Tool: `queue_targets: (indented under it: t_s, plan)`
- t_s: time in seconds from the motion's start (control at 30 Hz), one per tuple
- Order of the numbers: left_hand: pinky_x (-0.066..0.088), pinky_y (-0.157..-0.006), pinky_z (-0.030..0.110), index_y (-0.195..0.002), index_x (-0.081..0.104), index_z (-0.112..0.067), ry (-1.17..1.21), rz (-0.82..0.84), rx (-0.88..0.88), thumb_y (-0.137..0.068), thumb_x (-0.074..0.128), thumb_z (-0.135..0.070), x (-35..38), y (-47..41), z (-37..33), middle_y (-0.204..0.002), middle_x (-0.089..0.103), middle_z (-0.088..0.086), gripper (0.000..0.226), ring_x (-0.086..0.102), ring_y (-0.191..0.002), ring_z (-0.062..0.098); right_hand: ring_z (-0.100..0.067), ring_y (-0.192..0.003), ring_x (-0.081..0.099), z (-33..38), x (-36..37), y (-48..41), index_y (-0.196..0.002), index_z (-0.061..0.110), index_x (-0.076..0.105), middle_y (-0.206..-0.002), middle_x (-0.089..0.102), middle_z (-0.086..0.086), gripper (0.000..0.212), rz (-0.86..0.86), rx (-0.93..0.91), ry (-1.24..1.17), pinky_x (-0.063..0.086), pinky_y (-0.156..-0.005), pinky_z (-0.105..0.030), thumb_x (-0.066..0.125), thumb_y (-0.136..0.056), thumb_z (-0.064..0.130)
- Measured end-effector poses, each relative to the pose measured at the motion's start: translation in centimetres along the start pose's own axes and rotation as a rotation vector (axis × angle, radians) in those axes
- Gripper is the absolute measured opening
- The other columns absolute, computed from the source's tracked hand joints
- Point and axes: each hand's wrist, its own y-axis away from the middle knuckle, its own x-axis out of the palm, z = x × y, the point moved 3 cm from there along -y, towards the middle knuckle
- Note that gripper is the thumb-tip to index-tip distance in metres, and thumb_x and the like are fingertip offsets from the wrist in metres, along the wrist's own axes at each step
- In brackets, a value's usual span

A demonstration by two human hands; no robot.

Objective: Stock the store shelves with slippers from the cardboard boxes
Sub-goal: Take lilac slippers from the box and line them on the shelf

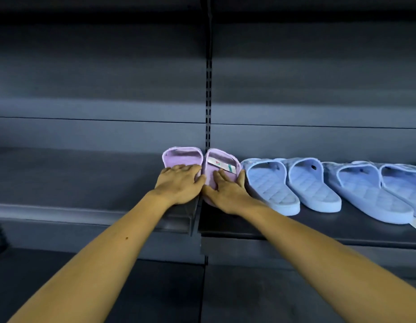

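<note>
- Item: a pair of lilac slide slippers, matte foam, each with a wide band over the toe end.
- The left lilac slipper point(179, 157) shows a plain footbed under its band. The right lilac slipper point(210, 177) carries a white label point(222, 165) with a green stripe and a small red mark, lying across the footbed just under the band.
- Position: both rest on the dark metal shelf point(85, 183), side by side and touching, at the slotted upright point(208, 89) between two bays.
- Orientation: long axes run front to back. Toe bands face the back panel, heels face the front edge. The toe ends splay slightly apart.
- Left hand point(179, 185): palm down on the left slipper's footbed, fingers laid fairly straight, nothing gripped.
- Right hand point(225, 192): palm down on the right slipper, fingers spread over the footbed, the outermost along its right edge; no clear grip seen.
- The hands touch at the thumbs.
- Just to the right stand pale blue slippers point(269, 183) with quilted footbeds, in a row, heels towards the front edge.
</note>
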Motion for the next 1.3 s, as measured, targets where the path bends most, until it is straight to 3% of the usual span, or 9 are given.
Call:
queue_targets:
  t_s: [0.2,0.37,0.53,0.73,0.87,0.97,1.07,1.2,1.3]
  plan:
    - [0.037,-0.096,0.039,-0.108,0.059,-0.023,-0.032,-0.224,0.035,-0.093,0.032,-0.032,-1.1,0.3,-4.1,-0.127,0.056,-0.005,0.033,0.048,-0.117,0.022,-0.023,-0.136,0.032,-1.8,-4.7,4.4,-0.138,0.014,0.041,-0.147,0.037,-0.010,0.043,-0.080,-0.198,-0.079,0.020,-0.107,-0.024,0.037,-0.099,0.032]
    - [0.043,-0.089,0.036,-0.110,0.063,-0.022,0.197,-0.276,0.307,-0.082,0.027,-0.035,-1.6,0.1,-19.2,-0.121,0.062,-0.004,0.047,0.054,-0.112,0.025,-0.024,-0.137,0.035,-14.5,-9.5,12.7,-0.135,0.006,0.046,-0.142,0.046,-0.011,0.049,-0.254,-0.136,-0.009,0.021,-0.114,-0.030,0.040,-0.092,0.029]
    - [0.045,-0.092,0.037,-0.111,0.062,-0.022,0.424,-0.140,0.682,-0.086,0.028,-0.031,3.9,6.2,-43.1,-0.121,0.062,-0.003,0.043,0.053,-0.113,0.023,-0.018,-0.142,0.024,-32.8,-11.0,30.9,-0.138,0.008,0.041,-0.147,0.040,-0.008,0.046,-0.359,0.306,0.045,0.012,-0.107,-0.015,0.050,-0.093,0.016]
    - [0.046,-0.090,0.038,-0.104,0.065,-0.010,0.607,0.331,0.956,-0.077,0.032,-0.029,15.1,19.0,-71.2,-0.109,0.065,0.011,0.047,0.057,-0.106,0.031,-0.023,-0.135,0.035,-51.5,-5.1,57.7,-0.137,0.008,0.043,-0.146,0.039,-0.011,0.045,-0.200,0.902,0.038,0.028,-0.111,-0.030,0.047,-0.094,0.022]
    - [0.035,-0.101,0.036,-0.118,0.056,-0.021,0.254,0.263,1.244,-0.089,0.041,-0.033,20.4,24.2,-83.3,-0.127,0.056,0.000,0.036,0.045,-0.125,0.021,-0.022,-0.141,0.027,-57.7,1.8,71.1,-0.147,0.015,0.023,-0.154,0.023,-0.005,0.059,-0.097,1.147,-0.017,0.026,-0.111,-0.029,0.047,-0.095,0.030]
    - [0.029,-0.102,0.034,-0.123,0.054,-0.023,0.147,0.151,1.348,-0.092,0.040,-0.032,23.1,24.7,-88.4,-0.133,0.051,-0.006,0.036,0.038,-0.131,0.015,-0.022,-0.144,0.019,-61.8,4.1,75.1,-0.150,0.012,0.009,-0.157,0.013,-0.008,0.076,-0.074,1.242,-0.169,0.022,-0.114,-0.029,0.053,-0.092,0.036]
    - [0.032,-0.099,0.034,-0.126,0.051,-0.022,0.069,0.298,1.381,-0.090,0.040,-0.035,28.1,26.4,-91.1,-0.136,0.050,-0.004,0.040,0.041,-0.129,0.019,-0.024,-0.143,0.021,-64.6,3.4,74.1,-0.149,0.012,0.010,-0.157,0.016,-0.007,0.078,-0.223,1.236,-0.190,0.026,-0.112,-0.033,0.054,-0.091,0.036]
    - [0.043,-0.094,0.035,-0.131,0.049,-0.023,0.294,0.451,1.281,-0.080,0.032,-0.039,35.4,27.2,-91.2,-0.141,0.047,-0.002,0.055,0.049,-0.123,0.023,-0.021,-0.146,0.011,-67.9,6.9,72.9,-0.150,0.012,0.008,-0.158,0.012,-0.004,0.077,-0.206,1.276,-0.122,0.015,-0.117,-0.034,0.053,-0.091,0.033]
    - [0.053,-0.089,0.039,-0.131,0.046,-0.022,0.468,0.458,1.285,-0.068,0.037,-0.034,39.1,28.2,-90.4,-0.136,0.054,-0.001,0.065,0.048,-0.125,0.017,-0.028,-0.136,0.034,-70.8,11.9,73.8,-0.138,0.004,0.038,-0.144,0.043,-0.011,0.096,-0.096,1.278,0.128,0.015,-0.111,-0.038,0.081,-0.062,0.044]
